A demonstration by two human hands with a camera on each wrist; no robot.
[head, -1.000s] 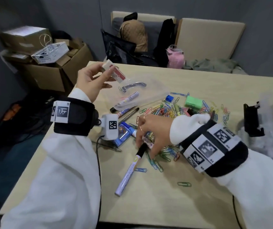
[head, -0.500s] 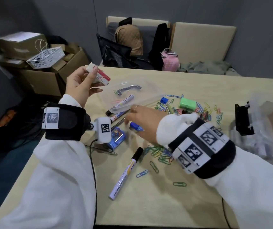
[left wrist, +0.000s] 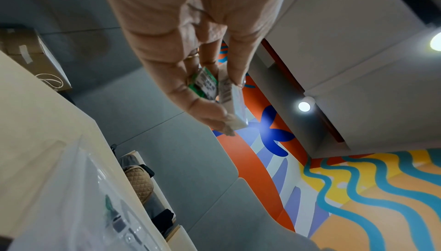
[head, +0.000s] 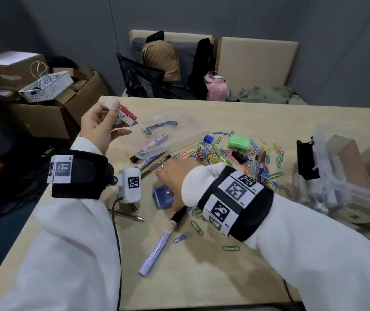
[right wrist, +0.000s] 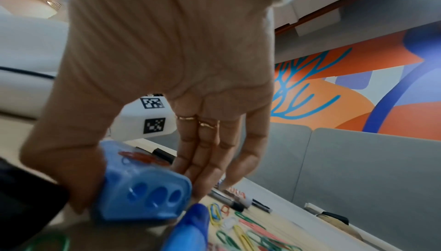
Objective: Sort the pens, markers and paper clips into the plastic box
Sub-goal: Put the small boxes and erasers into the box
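Note:
My left hand (head: 103,124) is raised over the table's left edge and pinches a small white-and-red box (head: 124,114); in the left wrist view the box (left wrist: 232,104) sits between thumb and fingertips. The clear plastic box (head: 193,136) lies just right of it, with a marker (head: 155,143) and a dark curved piece inside. My right hand (head: 175,173) is down on the table, thumb and fingers gripping a blue translucent container (head: 162,195) (right wrist: 148,183). A heap of coloured paper clips (head: 213,153) lies beyond it. A white marker (head: 160,241) lies near my right wrist.
Two markers (head: 150,161) lie by the plastic box, a pen (head: 130,215) under my left wrist, several pens (head: 261,160) in the clips. A green box (head: 239,141) and a binder clip (head: 239,156) sit there too. Another clear bin (head: 336,176) stands at the right.
My right hand has moved left from the paper clip heap to the blue container and taken hold of it. My left hand keeps the small box lifted.

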